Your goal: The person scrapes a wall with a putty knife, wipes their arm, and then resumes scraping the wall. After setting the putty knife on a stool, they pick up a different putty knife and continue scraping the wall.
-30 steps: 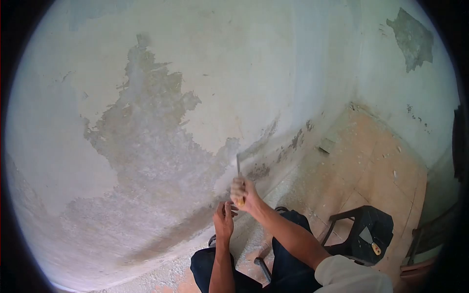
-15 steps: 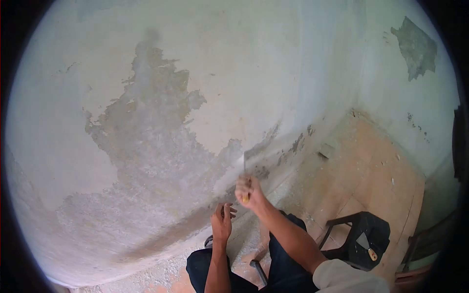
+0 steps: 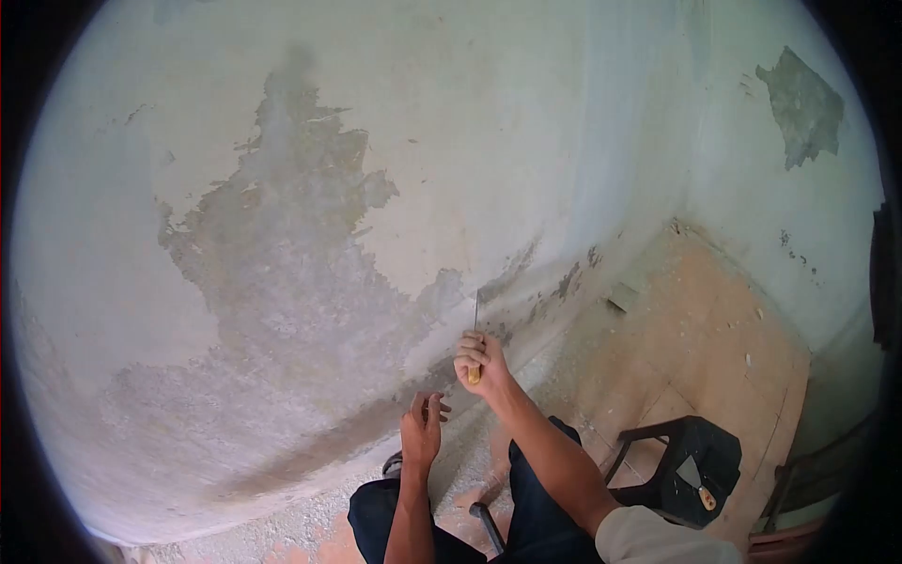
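- Right hand (image 3: 482, 361): grip closed around scraper (image 3: 474, 374), blade at wall (image 3: 507, 169).
- Left hand (image 3: 422, 430): grip loosely spread.
- Putty knife (image 3: 692, 474) lies on black stool (image 3: 716, 446).

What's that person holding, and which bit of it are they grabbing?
The right hand holds a scraper by its yellowish handle, with the blade poking out above the fist. The left hand holds nothing that shows.

Your black stool (image 3: 695, 442) bears one putty knife (image 3: 697, 481); pale debris (image 3: 554, 376) litters your tiled floor (image 3: 700, 320).
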`<action>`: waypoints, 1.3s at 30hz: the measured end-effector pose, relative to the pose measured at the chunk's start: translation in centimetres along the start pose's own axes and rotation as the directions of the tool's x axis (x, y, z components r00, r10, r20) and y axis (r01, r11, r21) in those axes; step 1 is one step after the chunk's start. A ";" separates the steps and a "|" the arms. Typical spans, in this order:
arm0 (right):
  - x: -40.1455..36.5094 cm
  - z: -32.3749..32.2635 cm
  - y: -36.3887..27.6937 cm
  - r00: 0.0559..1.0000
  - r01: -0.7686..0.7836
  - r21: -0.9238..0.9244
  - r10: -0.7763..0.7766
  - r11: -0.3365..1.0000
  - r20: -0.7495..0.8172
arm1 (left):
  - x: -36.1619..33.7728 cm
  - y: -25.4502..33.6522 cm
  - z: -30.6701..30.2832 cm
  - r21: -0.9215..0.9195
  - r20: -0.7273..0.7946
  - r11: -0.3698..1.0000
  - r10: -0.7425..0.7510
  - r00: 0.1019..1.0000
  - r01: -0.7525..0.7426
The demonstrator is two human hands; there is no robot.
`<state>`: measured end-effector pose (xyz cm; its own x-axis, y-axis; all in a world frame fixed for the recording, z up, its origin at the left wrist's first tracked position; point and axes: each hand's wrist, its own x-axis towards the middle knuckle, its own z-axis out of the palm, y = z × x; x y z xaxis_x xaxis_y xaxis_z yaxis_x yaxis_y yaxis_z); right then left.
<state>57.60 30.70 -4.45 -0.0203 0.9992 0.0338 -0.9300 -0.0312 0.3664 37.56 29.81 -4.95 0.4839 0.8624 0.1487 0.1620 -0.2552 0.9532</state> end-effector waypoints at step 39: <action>-1.5 0.0 0.2 0.993 -0.115 -0.186 0.107 0.976 -0.049 | 0.1 -0.4 -0.3 0.105 0.039 0.994 -0.023 0.999 0.019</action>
<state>57.47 29.23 -4.40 -0.1379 0.9901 0.0270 -0.9735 -0.1405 0.1805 37.25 30.14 -5.21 0.5130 0.8505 0.1162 0.2605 -0.2833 0.9230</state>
